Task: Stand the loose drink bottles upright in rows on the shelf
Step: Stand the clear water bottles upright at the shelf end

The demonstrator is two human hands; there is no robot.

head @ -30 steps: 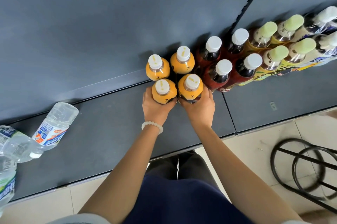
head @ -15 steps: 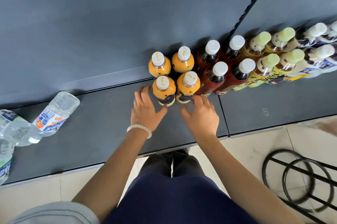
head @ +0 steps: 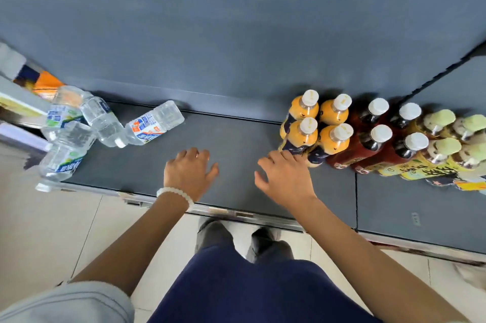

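Shelf: grey deck, front lip nearest the person, back panel rising behind, and play is split between its two ends.
Standing rows: orange juice bottles upright two by two towards the right end, tight against the dark red bottles, then green-capped bottles running off the right edge.
Loose ones: clear water bottles in a heap at the left end, all on their sides; one lies near the back edge with its base pointing right, another hangs its cap over the front lip.
Left hand: hovering over bare shelf mid-deck, fingers loosely curled, holding nothing.
Right hand: fingers spread and relaxed, tips at the foot of the front-left orange bottle, gripping nothing; whether they actually touch it, I cannot tell.
Step in hand: orange block looks settled, so the water heap is the likely next call.
Handling: thin clear plastic, likely full, so moderately heavy but soft-walled and apt to roll; smooth labels may slip.
Where to grip: around the labelled mid-body, fingers and thumb on opposite sides, then swing the cap up and set the base flat.
Risk: the bottle overhanging the front lip could drop to the floor if the heap is nudged.
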